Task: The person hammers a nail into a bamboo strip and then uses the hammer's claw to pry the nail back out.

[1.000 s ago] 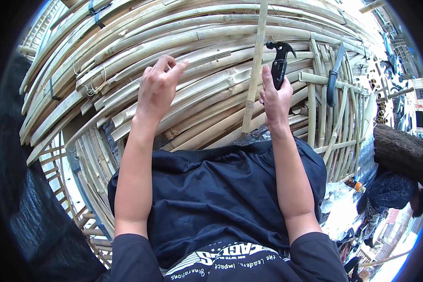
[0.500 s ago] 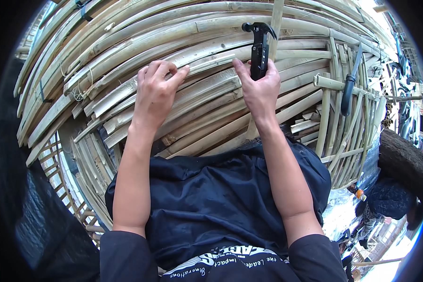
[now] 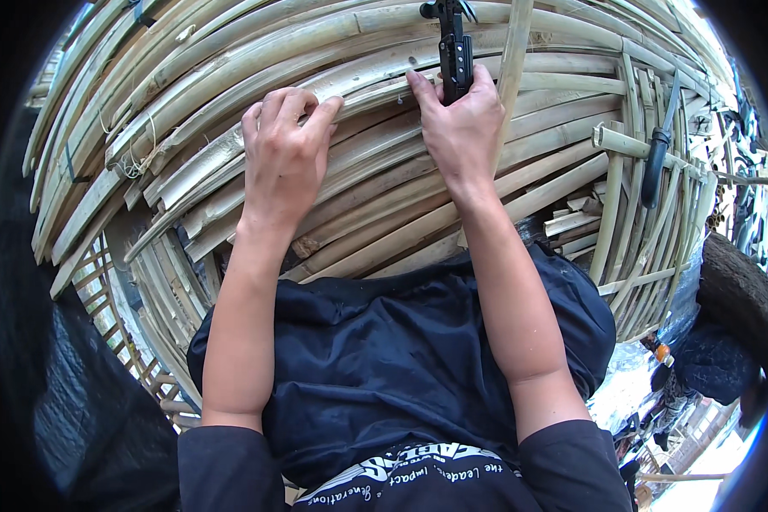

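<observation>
My right hand point(image 3: 462, 132) is closed round a black multi-tool hammer point(image 3: 456, 64), whose head points away from me. Its thumb rests close to the right end of a thin split bamboo strip point(image 3: 371, 101). To the left, my left hand point(image 3: 285, 141) has its fingers curled and closed on that strip, which runs slantwise under it; the palm side is hidden. Below both hands lie more split bamboo lengths point(image 3: 375, 166), side by side. A pale upright bamboo slat point(image 3: 512, 64) stands just right of the hammer.
A knife with a black handle point(image 3: 656, 166) is tucked at the bamboo lattice point(image 3: 636, 230) on the right. Dark cloth point(image 3: 427, 341) covers my lap. A dark log-like piece point(image 3: 736, 273) lies at far right. Black plastic sheeting point(image 3: 85, 401) hangs at lower left.
My right hand has moved away from me with the hammer, whose head now nears the upper edge. My left hand has shifted slightly away too, still closed at the strip.
</observation>
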A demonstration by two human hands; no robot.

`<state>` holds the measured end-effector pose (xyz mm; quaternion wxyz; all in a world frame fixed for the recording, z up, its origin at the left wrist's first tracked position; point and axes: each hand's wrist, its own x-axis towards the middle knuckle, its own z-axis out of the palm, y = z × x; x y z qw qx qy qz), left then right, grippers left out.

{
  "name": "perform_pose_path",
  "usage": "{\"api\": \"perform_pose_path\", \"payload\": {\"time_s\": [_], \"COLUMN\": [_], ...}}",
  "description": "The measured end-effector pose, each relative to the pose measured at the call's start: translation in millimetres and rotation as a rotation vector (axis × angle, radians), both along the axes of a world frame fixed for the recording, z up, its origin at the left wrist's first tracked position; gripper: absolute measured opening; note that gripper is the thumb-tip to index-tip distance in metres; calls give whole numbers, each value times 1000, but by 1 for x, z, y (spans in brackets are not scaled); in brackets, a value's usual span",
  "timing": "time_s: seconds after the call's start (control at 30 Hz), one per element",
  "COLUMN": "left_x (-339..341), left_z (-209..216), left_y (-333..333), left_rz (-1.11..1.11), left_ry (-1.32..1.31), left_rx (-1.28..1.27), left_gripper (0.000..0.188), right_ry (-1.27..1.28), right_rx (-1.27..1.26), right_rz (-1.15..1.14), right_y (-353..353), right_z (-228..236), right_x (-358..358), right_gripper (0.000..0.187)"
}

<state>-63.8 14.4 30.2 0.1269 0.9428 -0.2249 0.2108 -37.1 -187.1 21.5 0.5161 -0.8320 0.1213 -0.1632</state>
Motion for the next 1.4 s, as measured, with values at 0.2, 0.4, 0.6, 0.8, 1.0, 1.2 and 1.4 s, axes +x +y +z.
{"api": "perform_pose_path", "payload": {"time_s": [0.2, 0.4, 0.6, 0.8, 1.0, 1.2, 1.4], "left_x": [4, 12, 17, 18, 19, 21, 21], "left_z": [-7, -26, -23, -25, -26, -31, -31], "left_y": [-23, -28, -24, -21, -19, -20, -20], "left_rz": [50, -13, -40, -50, -56, -39, -35], "left_ry": [-52, -79, -78, -39, -15, -29, -58], "left_rx": [-92, -87, -149, -256, -308, -307, -283], "left_gripper": [40, 35, 33, 26, 25, 24, 24], "right_ry": [-5, -53, -90, -122, -88, -50, -57], "right_rx": [-23, -55, 150, 81, 4, 133, 146], "right_rz": [-16, -24, 34, 174, 223, 219, 217], "right_y": [1, 5, 0, 1, 0, -4, -5], "right_z": [0, -2, -3, 5, -1, -3, -4], "right_x": [-1, 0, -2, -4, -2, 1, 1], "right_gripper": [38, 39, 37, 48, 52, 49, 50]}}
